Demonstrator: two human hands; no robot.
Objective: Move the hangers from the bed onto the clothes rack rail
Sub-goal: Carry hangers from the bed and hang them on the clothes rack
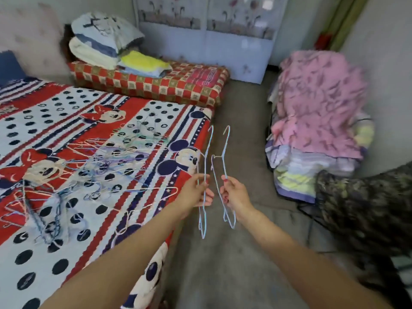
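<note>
A tangled pile of thin wire hangers [95,166] in pale blue, purple and white lies on the bed [55,253], which has a red, white and navy cartoon-mouse cover. My left hand [196,192] grips one light blue hanger [204,219] upright, hook pointing up, just past the bed's right edge. My right hand [234,194] grips a second light blue hanger [224,161] the same way, beside the first. Both hangers hang over the floor. No clothes rack rail shows in this view.
A grey floor strip [234,264] runs between the bed and a heap of pink and striped blankets [316,121] at right. Dark patterned fabric [365,210] lies at lower right. A red checked mattress with folded bedding [156,83] sits behind the bed; a pale cabinet [223,41] stands beyond.
</note>
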